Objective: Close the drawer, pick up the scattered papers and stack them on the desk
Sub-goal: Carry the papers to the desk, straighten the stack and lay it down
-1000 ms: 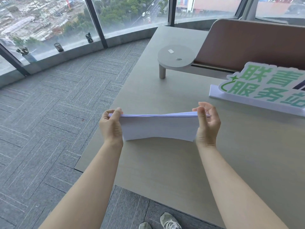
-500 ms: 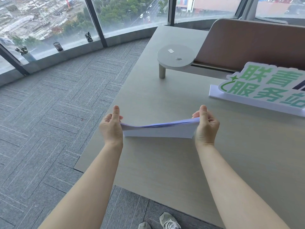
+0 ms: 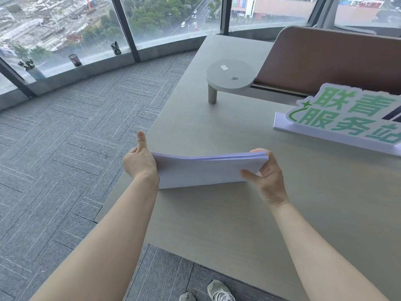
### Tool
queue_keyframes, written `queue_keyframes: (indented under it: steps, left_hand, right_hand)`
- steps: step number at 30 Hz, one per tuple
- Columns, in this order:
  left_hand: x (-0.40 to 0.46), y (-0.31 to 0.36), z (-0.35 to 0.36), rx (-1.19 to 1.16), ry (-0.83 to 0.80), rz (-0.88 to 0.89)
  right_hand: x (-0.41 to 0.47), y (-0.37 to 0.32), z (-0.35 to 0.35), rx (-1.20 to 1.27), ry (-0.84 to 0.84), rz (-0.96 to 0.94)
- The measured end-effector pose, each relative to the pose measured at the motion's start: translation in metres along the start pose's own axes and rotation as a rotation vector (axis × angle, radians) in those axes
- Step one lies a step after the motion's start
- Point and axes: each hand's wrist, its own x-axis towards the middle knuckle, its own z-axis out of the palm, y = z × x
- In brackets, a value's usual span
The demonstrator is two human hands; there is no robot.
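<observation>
Both hands, left hand (image 3: 140,162) and right hand (image 3: 268,173), clamp papers (image 3: 201,170) near desk (image 3: 238,213) edge.

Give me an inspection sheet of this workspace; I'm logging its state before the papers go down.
Surface: pale wood-grain desk, mostly bare.
Job's things: paper stack held edge-down on the desk, sagging slightly; drawer not in view.
Clutter: green-lettered sign; round shelf carrying a small white piece and paper clips.
Grippers: left hand presses one end of the stack, thumb up; right hand pinches the other.
Cables: nothing seen.
Surroundings: grey carpet, curved windows, pen cups on the sill, brown divider.
</observation>
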Motion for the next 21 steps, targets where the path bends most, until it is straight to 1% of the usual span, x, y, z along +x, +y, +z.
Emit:
queue_keyframes:
  steps: [2, 4, 6, 9, 11, 15, 18, 21]
  left_hand:
    - [-0.003, 0.001, 0.001, -0.017, 0.001, 0.016]
    - [-0.003, -0.002, 0.0, -0.097, -0.056, 0.042]
    - [-0.004, -0.006, -0.005, -0.11, -0.187, 0.096]
    - [-0.001, -0.018, -0.014, -0.096, -0.443, 0.192]
    - [0.0, -0.028, -0.019, -0.081, -0.508, 0.225]
    - [-0.003, -0.044, -0.03, 0.043, -0.494, 0.212]
    - [-0.009, -0.038, -0.031, -0.065, -0.464, 0.209]
    - [-0.014, -0.024, -0.03, -0.184, -0.438, 0.265]
  right_hand:
    - [0.003, 0.004, 0.002, -0.052, 0.057, 0.046]
    - [0.005, 0.004, 0.004, -0.069, 0.132, 0.059]
    - [0.008, 0.004, 0.006, -0.052, 0.191, 0.05]
    - [0.008, 0.003, 0.011, -0.003, 0.275, 0.037]
    - [0.006, 0.005, 0.012, 0.013, 0.294, 0.044]
    - [-0.001, 0.007, 0.012, -0.03, 0.253, 0.103]
    - [0.0, -0.004, 0.014, -0.099, 0.275, 0.049]
    - [0.004, -0.029, 0.018, -0.09, 0.302, -0.051]
